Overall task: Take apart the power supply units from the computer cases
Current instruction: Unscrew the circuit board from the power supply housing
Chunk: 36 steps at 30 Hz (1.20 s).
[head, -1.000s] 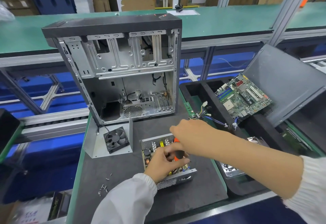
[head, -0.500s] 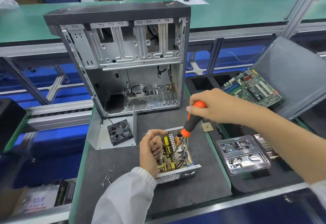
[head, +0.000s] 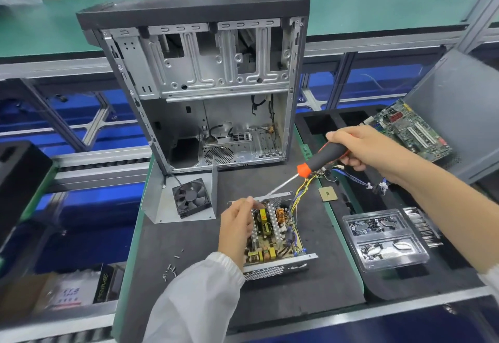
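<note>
The opened power supply unit [head: 275, 234] lies on the black mat, its circuit board and coloured wires exposed. My left hand [head: 237, 224] is at its left side, fingers curled with the tips together over the far left corner. They are blurred, and I see nothing between them. My right hand [head: 361, 148] grips a black and orange screwdriver [head: 318, 159]. It is raised, and its shaft slants down to the unit's far edge. The empty computer case [head: 205, 86] stands upright behind.
A black fan [head: 191, 197] lies on a bent metal cover left of the unit, and loose screws [head: 170, 270] lie near my left sleeve. A CPU chip [head: 327, 194], a clear parts tray [head: 383, 240], a motherboard [head: 410, 129] and a grey side panel [head: 459, 105] are at the right.
My right hand lifted the screwdriver up and to the right, away from the board. My left hand slid off the board to the unit's left side, and its fingers came together.
</note>
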{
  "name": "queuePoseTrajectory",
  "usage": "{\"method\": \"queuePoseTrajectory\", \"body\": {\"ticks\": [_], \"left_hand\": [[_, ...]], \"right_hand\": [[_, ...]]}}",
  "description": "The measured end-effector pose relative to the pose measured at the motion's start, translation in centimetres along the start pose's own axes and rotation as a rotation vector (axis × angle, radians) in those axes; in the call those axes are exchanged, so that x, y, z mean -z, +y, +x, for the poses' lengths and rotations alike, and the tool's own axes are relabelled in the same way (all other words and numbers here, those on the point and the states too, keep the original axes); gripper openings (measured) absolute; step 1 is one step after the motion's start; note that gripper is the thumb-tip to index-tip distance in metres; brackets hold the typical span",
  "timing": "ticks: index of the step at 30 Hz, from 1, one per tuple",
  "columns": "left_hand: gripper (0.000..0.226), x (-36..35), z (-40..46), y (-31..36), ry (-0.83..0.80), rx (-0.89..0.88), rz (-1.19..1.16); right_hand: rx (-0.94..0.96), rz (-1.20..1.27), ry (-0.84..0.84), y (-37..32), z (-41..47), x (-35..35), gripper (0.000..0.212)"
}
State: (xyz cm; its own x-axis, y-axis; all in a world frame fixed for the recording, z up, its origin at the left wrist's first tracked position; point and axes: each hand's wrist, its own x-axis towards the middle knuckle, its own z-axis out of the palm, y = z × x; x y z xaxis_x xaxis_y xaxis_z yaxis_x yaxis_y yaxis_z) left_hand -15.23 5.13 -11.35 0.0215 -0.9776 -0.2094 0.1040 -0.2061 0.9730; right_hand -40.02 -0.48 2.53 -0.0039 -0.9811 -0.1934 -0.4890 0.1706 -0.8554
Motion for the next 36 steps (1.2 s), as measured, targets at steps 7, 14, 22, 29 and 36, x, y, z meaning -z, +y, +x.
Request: {"method": "queuePoseTrajectory", "body": {"ticks": [7,14,22,29,36], "left_hand": [[0.007,1.6,1.6,1.7,-0.396,-0.329,0.665],[0.006,1.9,2.0,0.8,-0.627,-0.635,1.051],[0.004,0.4,1.9,0.2,-0.84,-0.997,1.169],[0.033,-2.7,2.8,-0.1,-1.073,-1.476,1.437],[0.031,-3.1,3.5,-0.9,-1.149,-1.514,1.504]], "right_hand": [[0.058,0.391,0.224,4.1,1.8,-2.3,0.018],[-0.012,0.551,-0.134,8.7,3.4,-6.7,0.027],[-0.034,0.557,-0.115,9.5,4.4,-9.2,0.03],[0.007,0.465,-0.138,9.4,4.5,-9.6,0.024],[-0.007,0.428,-0.114,9.1,4.2,-9.5,0.027]]}}
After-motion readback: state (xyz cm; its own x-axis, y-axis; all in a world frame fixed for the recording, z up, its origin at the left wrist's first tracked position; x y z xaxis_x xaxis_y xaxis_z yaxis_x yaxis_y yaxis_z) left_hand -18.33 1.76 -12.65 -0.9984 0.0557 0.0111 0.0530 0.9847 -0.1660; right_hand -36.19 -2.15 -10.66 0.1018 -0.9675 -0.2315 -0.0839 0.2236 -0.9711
